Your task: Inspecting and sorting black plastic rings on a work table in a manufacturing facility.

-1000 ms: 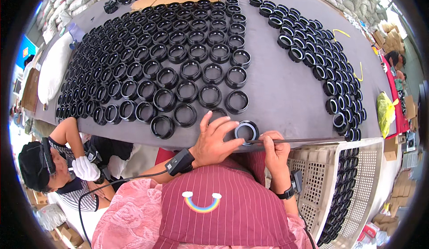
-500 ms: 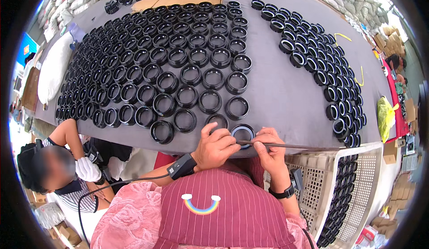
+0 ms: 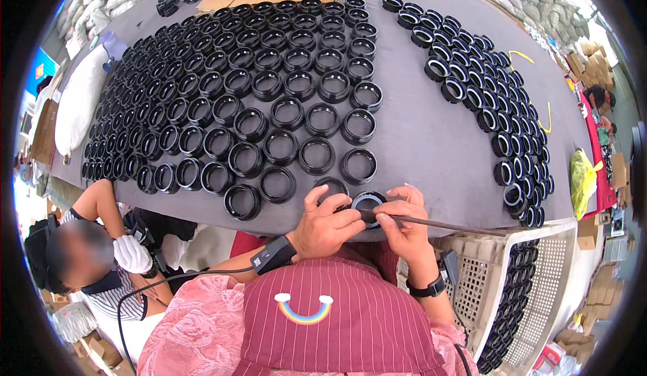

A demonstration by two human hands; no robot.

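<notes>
A black ring (image 3: 368, 200) with a pale grey inner rim lies at the table's near edge, between my two hands. My left hand (image 3: 327, 224) has its fingers closed against the ring's near left side. In a pinch over the ring's right side, my right hand (image 3: 406, 226) grips a thin dark strip (image 3: 465, 229). One end of that strip reaches to the ring; the rest trails off to the right along the table edge. Another black ring (image 3: 332, 187) sits just behind my left fingers, partly hidden by them.
Rows of black rings (image 3: 286, 113) cover the table's left and middle; a second group (image 3: 502, 116) stands at the right. A perforated crate (image 3: 472, 275) holding more rings is beside my right arm. A yellow bag (image 3: 583, 184) hangs at the right edge. A person with a white glove (image 3: 133, 254) sits at left.
My right thumb and fingers have moved left along the strip, onto the ring. The left fingertips have drawn slightly back from the strip and lower against the ring.
</notes>
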